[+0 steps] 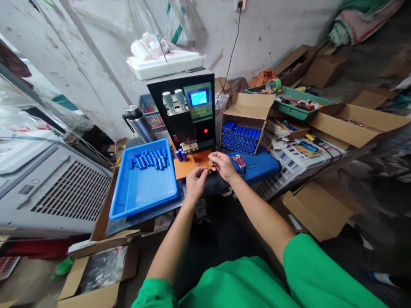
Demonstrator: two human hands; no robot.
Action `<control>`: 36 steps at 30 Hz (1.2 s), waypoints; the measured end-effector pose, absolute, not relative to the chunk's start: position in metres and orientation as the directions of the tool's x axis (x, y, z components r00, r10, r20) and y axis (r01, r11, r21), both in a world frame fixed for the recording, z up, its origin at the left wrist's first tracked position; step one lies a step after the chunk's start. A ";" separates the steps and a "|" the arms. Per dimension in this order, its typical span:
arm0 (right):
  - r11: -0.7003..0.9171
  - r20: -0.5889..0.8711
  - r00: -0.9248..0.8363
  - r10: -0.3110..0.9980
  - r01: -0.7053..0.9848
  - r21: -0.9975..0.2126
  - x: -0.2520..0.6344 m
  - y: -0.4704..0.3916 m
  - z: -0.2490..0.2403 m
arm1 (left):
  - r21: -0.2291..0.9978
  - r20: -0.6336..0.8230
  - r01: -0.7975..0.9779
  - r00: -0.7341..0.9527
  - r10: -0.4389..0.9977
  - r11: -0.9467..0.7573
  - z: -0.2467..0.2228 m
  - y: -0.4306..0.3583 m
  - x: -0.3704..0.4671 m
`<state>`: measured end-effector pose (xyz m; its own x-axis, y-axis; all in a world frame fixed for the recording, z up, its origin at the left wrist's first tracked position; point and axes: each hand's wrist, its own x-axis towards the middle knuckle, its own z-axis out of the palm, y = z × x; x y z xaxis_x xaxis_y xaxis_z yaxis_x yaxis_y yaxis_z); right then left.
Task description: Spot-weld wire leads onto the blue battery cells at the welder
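My left hand [196, 182] and my right hand [222, 164] are close together over the front of an orange mat [184, 170], fingers pinched. Whatever lies between the fingertips is too small to make out. Just behind them stands a black spot welding machine [202, 117] with a lit blue display [199, 98]. A few blue cylindrical cells [181, 155] stand on the mat by its electrodes [190, 146]. Right of my right hand, a bundle of small parts with red and black wires [239, 162] rests on a blue surface [265, 167].
At left, a blue tray [141, 199] holds several blue cells [149, 159]. An open cardboard box [250, 102] packed with blue cells stands right of the machine. A steel flask [139, 124] is behind the tray. A green bin [308, 112] and cardboard boxes [359, 126] fill the right side.
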<state>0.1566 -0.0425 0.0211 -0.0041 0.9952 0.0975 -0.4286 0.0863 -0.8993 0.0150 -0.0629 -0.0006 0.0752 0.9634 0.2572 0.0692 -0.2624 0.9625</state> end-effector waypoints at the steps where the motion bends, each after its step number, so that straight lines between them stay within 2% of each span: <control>1: 0.103 0.118 -0.017 0.993 -0.374 -0.922 0.157 -0.043 0.019 | 0.956 0.269 0.099 0.073 0.960 -0.276 0.000 -0.062 0.012; 6: 0.261 0.265 -0.101 0.959 -0.047 -0.964 0.154 -0.047 0.009 | 0.904 0.312 0.268 0.117 0.943 -0.332 0.001 -0.057 -0.001; 9: 0.297 0.292 -0.096 0.951 0.042 -0.954 0.150 -0.047 0.004 | 0.891 0.297 0.313 0.142 0.944 -0.328 -0.002 -0.056 -0.007; 12: 0.294 0.291 -0.061 0.955 0.046 -0.955 0.148 -0.044 0.002 | 0.890 0.300 0.330 0.098 0.949 -0.315 -0.005 -0.053 -0.014; 17: 0.246 0.245 0.092 0.965 0.005 -0.969 0.148 -0.034 -0.004 | 0.879 0.404 0.375 -0.264 0.876 -0.293 -0.004 -0.019 -0.037; 20: 0.229 0.227 0.112 0.968 -0.004 -0.973 0.145 -0.028 -0.010 | 0.891 0.373 0.394 -0.351 0.859 -0.226 -0.003 0.012 -0.047; 25: 0.213 0.210 0.124 0.970 -0.012 -0.977 0.142 -0.025 -0.017 | 0.906 0.329 0.372 -0.322 0.888 -0.201 -0.007 0.037 -0.048; 30: 0.187 0.181 0.134 0.974 -0.034 -0.982 0.143 -0.024 -0.016 | 0.878 0.390 0.428 -0.375 0.841 -0.216 -0.010 0.024 -0.049; 36: 0.159 0.147 0.145 0.979 -0.077 -0.984 0.141 -0.019 -0.017 | 0.866 0.360 0.422 -0.150 0.921 -0.269 -0.011 -0.007 -0.031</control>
<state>0.1414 -0.0190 -0.0168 0.1446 0.9785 0.1468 -0.0775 0.1591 -0.9842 -0.0315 -0.0068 -0.0114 -0.1504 0.9208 0.3599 0.4220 -0.2694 0.8656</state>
